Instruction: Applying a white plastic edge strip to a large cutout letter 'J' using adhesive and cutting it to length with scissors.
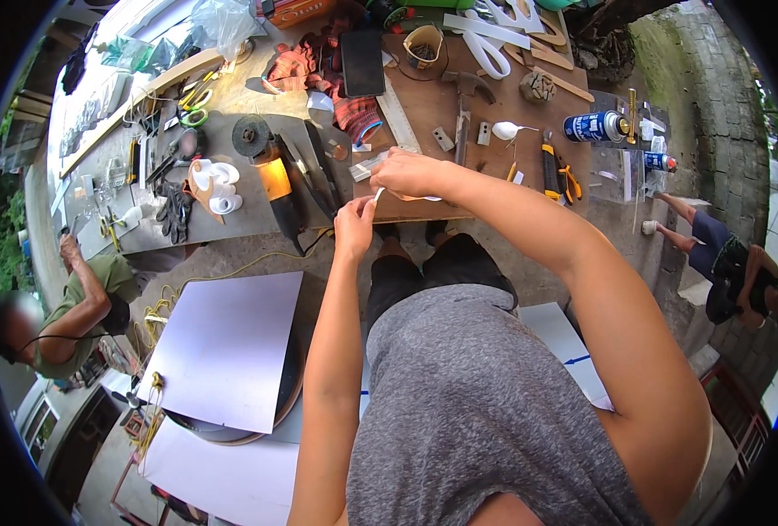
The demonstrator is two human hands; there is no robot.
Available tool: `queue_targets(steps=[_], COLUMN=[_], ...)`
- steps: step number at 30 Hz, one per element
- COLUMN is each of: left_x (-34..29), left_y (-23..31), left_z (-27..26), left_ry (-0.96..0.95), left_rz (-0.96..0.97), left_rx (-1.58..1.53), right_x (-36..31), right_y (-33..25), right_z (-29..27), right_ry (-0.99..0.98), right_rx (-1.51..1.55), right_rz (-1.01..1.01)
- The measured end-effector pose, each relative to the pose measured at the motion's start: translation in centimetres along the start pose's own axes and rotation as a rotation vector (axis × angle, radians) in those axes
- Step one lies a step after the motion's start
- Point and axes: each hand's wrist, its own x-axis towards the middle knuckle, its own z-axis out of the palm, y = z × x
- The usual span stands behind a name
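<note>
In the head view the left hand (353,228) pinches a small white strip (378,195) at the near side of the right hand (409,176), whose hold I cannot tell; a light, steady pinch should suit so slight a piece. Beyond the right hand, a tub (418,35) holds small dark bits; to that hand's right, a spray can (592,127) hides its contents.

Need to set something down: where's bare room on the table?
Best: tan tabletop between green-handled scissors and red gloves. Smaller: brown board between pale strip and hammer. Crowded: around the grinder; right side by orange-handled pliers and blue spray can.
</note>
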Motion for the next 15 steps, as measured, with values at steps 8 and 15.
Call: queue_targets(steps=[8, 15], left_x=[0.08, -0.09], left_y=[-0.48, 0.22], left_z=[-0.03, -0.06], left_ry=[-0.001, -0.005], left_rz=[0.012, -0.009], left_rx=[0.001, -0.001], right_x=[-0.07, -0.09], right_y=[-0.05, 0.16], right_z=[0.32, 0.38], right_ry=[-0.006, -0.021], right_rx=[-0.008, -0.017], right_rz=[0.01, 0.017])
